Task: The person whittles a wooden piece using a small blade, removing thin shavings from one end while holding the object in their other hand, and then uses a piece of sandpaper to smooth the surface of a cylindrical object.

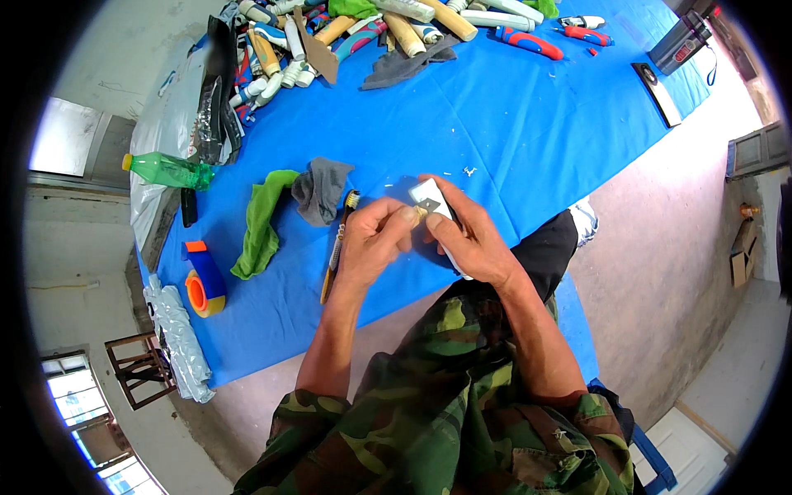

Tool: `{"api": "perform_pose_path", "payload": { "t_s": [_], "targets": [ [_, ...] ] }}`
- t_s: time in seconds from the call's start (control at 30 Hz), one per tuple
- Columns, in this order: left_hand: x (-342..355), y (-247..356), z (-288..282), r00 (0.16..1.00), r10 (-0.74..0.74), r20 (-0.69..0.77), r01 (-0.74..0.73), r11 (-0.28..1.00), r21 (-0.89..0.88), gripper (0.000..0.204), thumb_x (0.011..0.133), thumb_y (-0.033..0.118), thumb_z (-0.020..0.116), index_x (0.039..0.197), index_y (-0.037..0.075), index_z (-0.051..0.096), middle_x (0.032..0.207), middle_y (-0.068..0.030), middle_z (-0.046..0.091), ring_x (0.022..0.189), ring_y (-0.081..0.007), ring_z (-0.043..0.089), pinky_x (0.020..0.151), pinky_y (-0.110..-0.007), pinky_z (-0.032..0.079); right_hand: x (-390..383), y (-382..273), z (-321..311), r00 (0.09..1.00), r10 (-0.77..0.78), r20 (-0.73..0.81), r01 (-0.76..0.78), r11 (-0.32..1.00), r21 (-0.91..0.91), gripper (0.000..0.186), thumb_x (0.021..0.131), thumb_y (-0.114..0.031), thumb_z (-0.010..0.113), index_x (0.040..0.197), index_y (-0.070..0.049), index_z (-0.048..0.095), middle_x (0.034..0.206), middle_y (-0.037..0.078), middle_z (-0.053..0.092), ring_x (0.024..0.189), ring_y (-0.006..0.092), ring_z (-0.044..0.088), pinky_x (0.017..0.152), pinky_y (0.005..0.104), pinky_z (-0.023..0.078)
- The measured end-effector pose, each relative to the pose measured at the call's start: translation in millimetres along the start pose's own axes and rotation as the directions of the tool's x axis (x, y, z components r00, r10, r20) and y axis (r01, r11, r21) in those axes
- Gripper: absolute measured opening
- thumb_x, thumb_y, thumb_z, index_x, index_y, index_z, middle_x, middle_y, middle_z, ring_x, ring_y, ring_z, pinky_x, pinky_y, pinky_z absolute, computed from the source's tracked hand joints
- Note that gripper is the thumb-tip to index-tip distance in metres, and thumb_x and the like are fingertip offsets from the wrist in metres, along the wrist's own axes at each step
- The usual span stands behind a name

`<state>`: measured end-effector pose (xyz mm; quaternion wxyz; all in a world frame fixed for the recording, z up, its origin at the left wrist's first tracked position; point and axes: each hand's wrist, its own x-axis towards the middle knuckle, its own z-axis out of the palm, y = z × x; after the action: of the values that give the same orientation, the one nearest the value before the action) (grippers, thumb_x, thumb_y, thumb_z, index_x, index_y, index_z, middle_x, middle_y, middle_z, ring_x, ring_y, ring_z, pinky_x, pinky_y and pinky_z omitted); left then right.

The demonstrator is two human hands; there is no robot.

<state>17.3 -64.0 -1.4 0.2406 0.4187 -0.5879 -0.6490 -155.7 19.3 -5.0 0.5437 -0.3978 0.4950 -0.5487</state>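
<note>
My right hand (470,239) is closed around a white oblong device (439,198) with a grey part near its top, thumb resting on its face. My left hand (381,235) pinches at a small pale piece (421,211) on that grey part; its exact shape is too small to make out. Just left of my left hand lies a long brush (334,256) with pale bristles. A grey cloth (320,190) and a green cloth (260,239) lie further left on the blue tablecloth (421,132).
A heap of white, wooden and red-blue handled items (297,45) covers the back left. Also visible are a green plastic bottle (169,172), tape dispenser (205,280), silver plastic bundle (177,338), red-blue tools (528,43), dark flask (676,45) and flat black-silver object (656,92).
</note>
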Motion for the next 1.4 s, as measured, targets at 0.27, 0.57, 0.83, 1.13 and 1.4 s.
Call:
{"api": "perform_pose_path", "payload": {
  "t_s": [0.27, 0.57, 0.83, 1.13, 1.4],
  "targets": [
    [1.1, -1.0, 0.8, 0.997, 0.079, -0.008, -0.079, 0.997, 0.015, 0.023, 0.102, 0.023, 0.066, 0.094, 0.001, 0.068, 0.063, -0.0018, 0.059, 0.048, -0.0012, 0.040, 0.043, -0.020, 0.029, 4.4, 4.7, 3.8, 0.999, -0.018, -0.029, 0.017, 0.999, -0.043, 0.052, 0.107, -0.035, 0.055, 0.149, -0.004, 0.049, 0.091, 0.000, 0.062, 0.073, 0.0070, 0.057, 0.061, 0.0253, 0.048],
    [1.1, 1.6, -4.4, 0.997, 0.068, -0.042, -0.069, 0.998, -0.006, 0.024, 0.102, 0.023, 0.066, 0.093, 0.001, 0.068, 0.062, -0.0026, 0.059, 0.047, -0.0020, 0.041, 0.043, -0.021, 0.030, 5.1, 3.7, 6.2, 0.998, -0.015, -0.055, 0.010, 0.996, -0.088, 0.049, 0.107, -0.035, 0.057, 0.145, -0.004, 0.054, 0.091, -0.001, 0.062, 0.072, 0.0056, 0.057, 0.060, 0.0223, 0.048],
    [-0.7, -3.5, -3.2, 0.998, 0.057, 0.007, -0.057, 0.998, 0.016, 0.026, 0.101, 0.026, 0.067, 0.090, 0.002, 0.068, 0.062, -0.0012, 0.058, 0.047, -0.0020, 0.041, 0.042, -0.021, 0.029, 3.6, 14.4, 2.7, 0.996, -0.076, -0.045, 0.068, 0.983, -0.173, 0.050, 0.107, -0.033, 0.056, 0.148, -0.004, 0.051, 0.090, -0.001, 0.062, 0.073, 0.0062, 0.058, 0.061, 0.0228, 0.048],
    [0.1, -2.1, -5.3, 0.999, 0.036, -0.003, -0.036, 0.999, -0.018, 0.028, 0.101, 0.027, 0.068, 0.092, 0.001, 0.068, 0.061, -0.0018, 0.057, 0.047, -0.0019, 0.041, 0.041, -0.021, 0.028, 5.0, 8.0, 6.4, 0.995, -0.073, -0.067, 0.065, 0.991, -0.120, 0.049, 0.106, -0.034, 0.059, 0.145, -0.003, 0.055, 0.087, -0.001, 0.062, 0.071, 0.0057, 0.057, 0.059, 0.0228, 0.048],
    [2.3, -1.8, -5.0, 0.996, 0.076, -0.037, -0.076, 0.997, -0.011, 0.026, 0.102, 0.025, 0.066, 0.092, 0.001, 0.068, 0.061, -0.0023, 0.058, 0.046, -0.0017, 0.040, 0.041, -0.021, 0.027, 4.2, -1.0, 8.6, 0.993, 0.022, -0.115, -0.037, 0.991, -0.126, 0.039, 0.104, -0.026, 0.063, 0.135, -0.003, 0.062, 0.085, 0.003, 0.067, 0.073, 0.0084, 0.059, 0.066, 0.0272, 0.050]
  ]
}}
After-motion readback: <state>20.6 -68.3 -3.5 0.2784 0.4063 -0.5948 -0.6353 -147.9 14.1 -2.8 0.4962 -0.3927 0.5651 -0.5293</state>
